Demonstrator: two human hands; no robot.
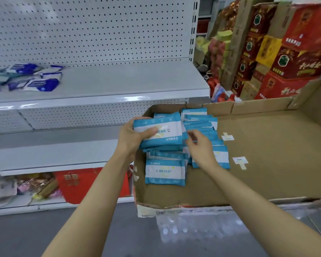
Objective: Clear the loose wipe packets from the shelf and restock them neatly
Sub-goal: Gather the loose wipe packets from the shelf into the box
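Note:
My left hand (135,136) grips a small stack of light-blue and white wipe packets (165,130) over the left end of a shallow cardboard box (267,164). More of the same packets (165,172) lie loose in that corner of the box. My right hand (200,147) hovers over a row of packets (200,125) just right of the stack, fingers curled and apart, holding nothing that I can see. On the upper shelf (119,80) at far left lies a heap of dark-blue and white packets (33,78).
White pegboard shelving (91,30) fills the left, with a lower shelf (54,154) and red goods (93,184) beneath. Stacked red and brown cartons (285,52) stand at the right. The box rests on a wrapped pack of bottles (193,227). Grey floor (35,234) lies below.

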